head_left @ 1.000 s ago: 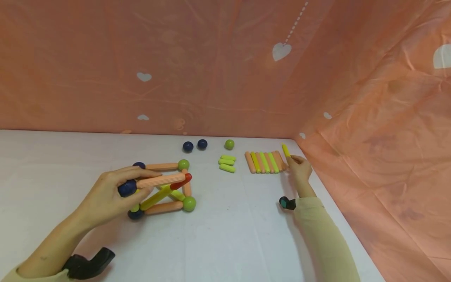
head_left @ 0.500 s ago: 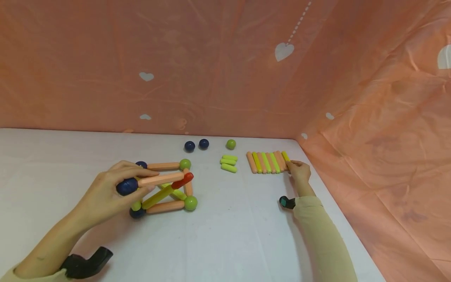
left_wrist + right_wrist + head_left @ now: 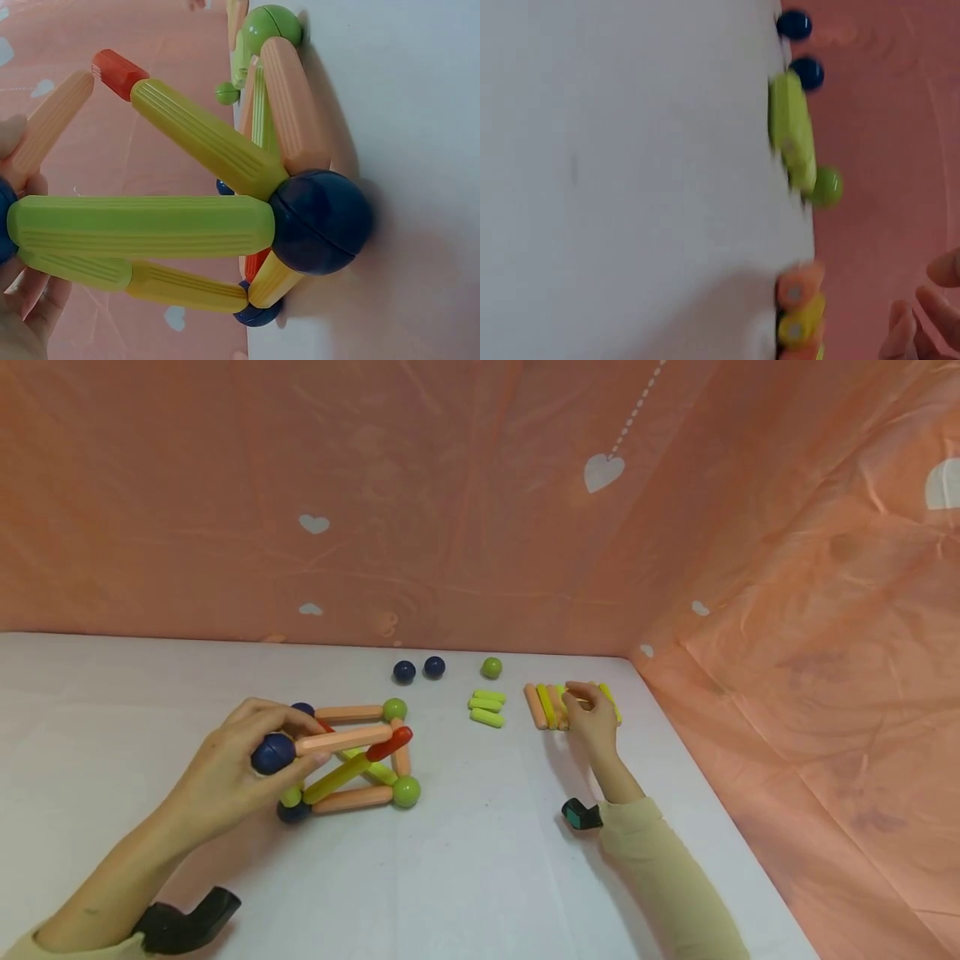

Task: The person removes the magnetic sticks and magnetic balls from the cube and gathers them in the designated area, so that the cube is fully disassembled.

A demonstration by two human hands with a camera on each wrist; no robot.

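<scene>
Head view: heart-printed peach cloth [image 3: 450, 527] behind a white bench [image 3: 480, 877]. The left hand [image 3: 243, 756] curls round a navy ball [image 3: 273, 753] atop a rod frame [image 3: 337, 779]; the right hand [image 3: 596, 722] is over a row of sticks [image 3: 547, 706]. Left wrist: a lime rod [image 3: 142, 225] joins that ball to a lower navy ball [image 3: 321, 221]. Right wrist: fingers [image 3: 939, 309] loosely bent, parted, empty; lime sticks [image 3: 790, 120] lie near a green ball [image 3: 828, 187].

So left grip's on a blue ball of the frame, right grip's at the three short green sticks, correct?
Not quite: head view shows the right grip at the row of sticks, not the short green sticks. The left grip is on a blue ball of the frame.
</scene>
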